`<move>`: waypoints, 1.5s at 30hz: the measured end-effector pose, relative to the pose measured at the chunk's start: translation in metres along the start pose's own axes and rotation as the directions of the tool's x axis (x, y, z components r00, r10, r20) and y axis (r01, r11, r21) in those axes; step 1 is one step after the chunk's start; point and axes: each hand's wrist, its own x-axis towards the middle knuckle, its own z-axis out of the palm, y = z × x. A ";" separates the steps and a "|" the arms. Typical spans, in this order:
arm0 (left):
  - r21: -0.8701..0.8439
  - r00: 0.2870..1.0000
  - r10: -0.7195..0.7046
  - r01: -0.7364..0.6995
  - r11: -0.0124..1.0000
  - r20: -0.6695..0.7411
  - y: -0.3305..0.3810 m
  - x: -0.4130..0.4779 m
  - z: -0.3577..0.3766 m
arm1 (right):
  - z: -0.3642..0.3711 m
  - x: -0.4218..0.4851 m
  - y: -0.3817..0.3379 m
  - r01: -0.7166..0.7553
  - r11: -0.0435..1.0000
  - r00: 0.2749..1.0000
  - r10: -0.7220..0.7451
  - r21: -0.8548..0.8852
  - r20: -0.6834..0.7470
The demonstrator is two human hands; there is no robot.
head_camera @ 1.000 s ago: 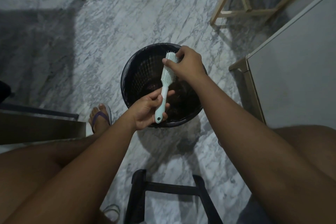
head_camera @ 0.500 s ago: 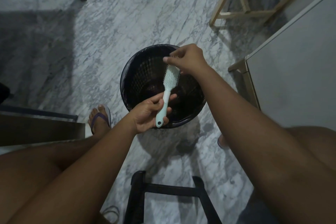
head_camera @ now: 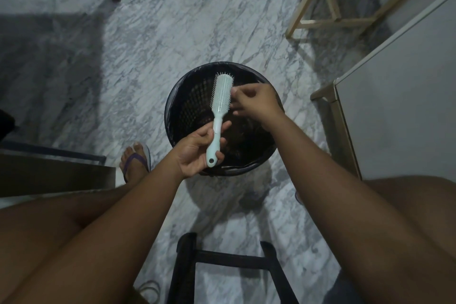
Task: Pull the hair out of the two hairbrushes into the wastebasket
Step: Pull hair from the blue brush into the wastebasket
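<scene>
Left hand [head_camera: 195, 153]: closed around the handle of the pale hairbrush [head_camera: 220, 103], held above the wastebasket [head_camera: 172, 116]
Right hand [head_camera: 256, 103]: fingertips pinched beside the bristles; whether on hair, cannot tell
Risk: loose strands may drift past the rim onto the floor [head_camera: 172, 20]

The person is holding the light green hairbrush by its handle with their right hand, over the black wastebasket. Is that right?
Not quite. The head view shows the left hand gripping the handle of the light green hairbrush, not the right. The right hand is beside the bristles, fingers pinched together. The rest is correct: the brush is held over the black wastebasket.
</scene>
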 end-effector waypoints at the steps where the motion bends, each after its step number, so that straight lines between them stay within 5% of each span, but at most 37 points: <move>1: 0.014 1.000 -0.010 0.010 1.000 -0.001 0.000 0.000 0.000 | 0.001 0.000 0.001 0.024 1.000 1.000 -0.025 0.014 0.016; 10: 0.037 0.999 0.009 -0.008 0.999 -0.036 -0.006 0.002 0.009 | 0.007 0.002 0.000 0.073 0.977 0.983 -0.104 -0.198 -0.149; 15: -0.053 0.998 0.037 -0.040 0.998 -0.049 -0.003 0.003 0.009 | 0.005 -0.003 -0.001 0.026 0.990 0.982 0.001 0.140 -0.188; 22: -0.005 0.998 0.020 -0.020 1.000 -0.061 -0.002 -0.001 0.018 | 0.003 -0.005 0.005 0.134 0.940 0.986 -0.157 -0.315 -0.048; 29: 0.007 0.995 0.016 -0.015 1.000 -0.099 -0.009 -0.005 0.017 | 0.001 -0.004 0.002 0.200 0.904 0.954 -0.267 -0.379 -0.134; 33: 0.078 0.993 0.014 -0.005 0.997 -0.116 -0.010 -0.002 0.019 | 0.001 -0.005 0.001 0.303 0.734 0.941 -0.333 -0.608 0.067; 39: 0.158 0.989 0.024 0.000 0.987 -0.145 -0.013 -0.002 0.022 | 0.004 0.003 -0.004 0.269 0.709 0.948 -0.316 -0.652 0.047; 42: 0.136 0.988 0.036 -0.016 0.991 -0.152 -0.009 -0.002 0.023 | 0.005 0.001 -0.004 0.244 0.768 0.943 -0.331 -0.592 -0.041; 45: 0.079 0.986 0.041 -0.029 0.996 -0.163 -0.003 -0.005 0.025 | -0.002 0.000 -0.011 0.175 0.931 0.950 -0.245 -0.321 -0.194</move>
